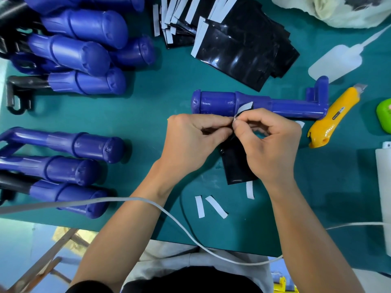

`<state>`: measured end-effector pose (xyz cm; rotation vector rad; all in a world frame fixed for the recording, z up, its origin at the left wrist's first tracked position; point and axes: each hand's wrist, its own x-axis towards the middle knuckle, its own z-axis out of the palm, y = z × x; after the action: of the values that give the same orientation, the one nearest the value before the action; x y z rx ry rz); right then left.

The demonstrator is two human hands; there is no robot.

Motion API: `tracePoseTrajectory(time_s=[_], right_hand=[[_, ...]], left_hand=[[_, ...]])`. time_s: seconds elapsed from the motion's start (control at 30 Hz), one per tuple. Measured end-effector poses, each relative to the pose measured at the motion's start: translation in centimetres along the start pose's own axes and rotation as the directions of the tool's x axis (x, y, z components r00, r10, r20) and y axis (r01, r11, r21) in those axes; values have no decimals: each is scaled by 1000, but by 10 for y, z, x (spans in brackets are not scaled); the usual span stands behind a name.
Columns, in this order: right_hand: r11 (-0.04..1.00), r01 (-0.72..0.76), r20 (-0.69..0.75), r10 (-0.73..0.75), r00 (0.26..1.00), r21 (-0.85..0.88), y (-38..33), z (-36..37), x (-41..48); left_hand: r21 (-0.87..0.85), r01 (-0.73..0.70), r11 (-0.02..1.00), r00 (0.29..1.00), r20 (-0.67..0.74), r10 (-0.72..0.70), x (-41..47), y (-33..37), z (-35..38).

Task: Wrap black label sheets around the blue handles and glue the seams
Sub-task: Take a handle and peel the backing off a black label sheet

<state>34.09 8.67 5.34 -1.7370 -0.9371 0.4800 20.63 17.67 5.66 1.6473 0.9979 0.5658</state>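
Note:
Both hands meet over the green table, holding one black label sheet (237,166) that hangs toward me. My left hand (194,138) pinches its top edge. My right hand (268,142) pinches the white backing strip (244,108) at that edge, and the strip curls up and away. Just beyond the hands a blue handle (254,103) lies flat, bare of any label. A stack of black label sheets (239,47) with white strips lies further back. A clear glue bottle (336,62) rests at the right rear.
Piles of blue handles lie at the left rear (80,51) and left front (69,166). A yellow utility knife (334,115) sits right of the handle. Peeled white strips (211,206) litter the table near me. A white cable (169,216) crosses my left forearm.

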Motion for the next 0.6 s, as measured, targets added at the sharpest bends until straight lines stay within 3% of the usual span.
tracePoseTrajectory(time_s=[0.23, 0.47, 0.6], right_hand=[[993, -30, 34, 26, 999, 113, 1, -2, 4], [993, -64, -90, 74, 993, 103, -4, -4, 4], [984, -134, -65, 143, 988, 119, 1, -8, 7]], left_hand=[[-86, 36, 996, 999, 42, -32, 2, 1, -3], [-338, 136, 931, 988, 118, -102, 8, 6, -6], [-390, 176, 904, 982, 127, -137, 11, 7, -9]])
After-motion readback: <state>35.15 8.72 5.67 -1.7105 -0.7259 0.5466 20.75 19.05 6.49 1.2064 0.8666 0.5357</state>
